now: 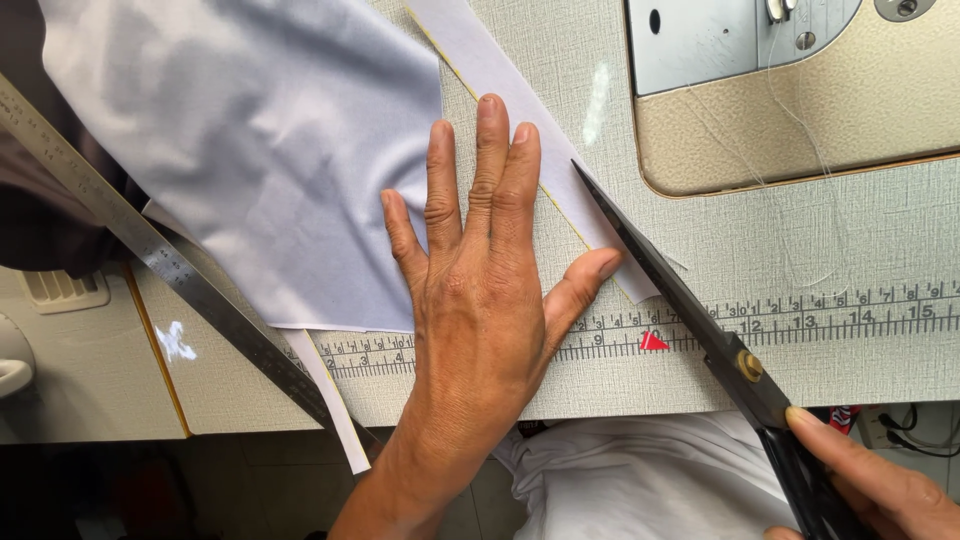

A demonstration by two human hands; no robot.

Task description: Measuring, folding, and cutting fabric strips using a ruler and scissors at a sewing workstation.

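My left hand (pixel 478 290) lies flat, fingers spread, on a white fabric strip (pixel 500 75) that runs diagonally across the table. My thumb presses the strip's lower end. My right hand (pixel 880 485), at the bottom right corner, grips the handles of dark scissors (pixel 690 310). The blades look nearly shut, with the tip pointing up-left and resting against the strip's edge beside my fingers. A large sheet of pale lavender fabric (pixel 260 150) lies to the left, partly under my little finger.
A sewing machine base (pixel 800 90) sits at the top right with loose thread trailing. A metal ruler (pixel 150 240) lies diagonally at left. A printed measuring scale (pixel 830 318) runs along the table's front edge. White cloth (pixel 640 480) lies in my lap.
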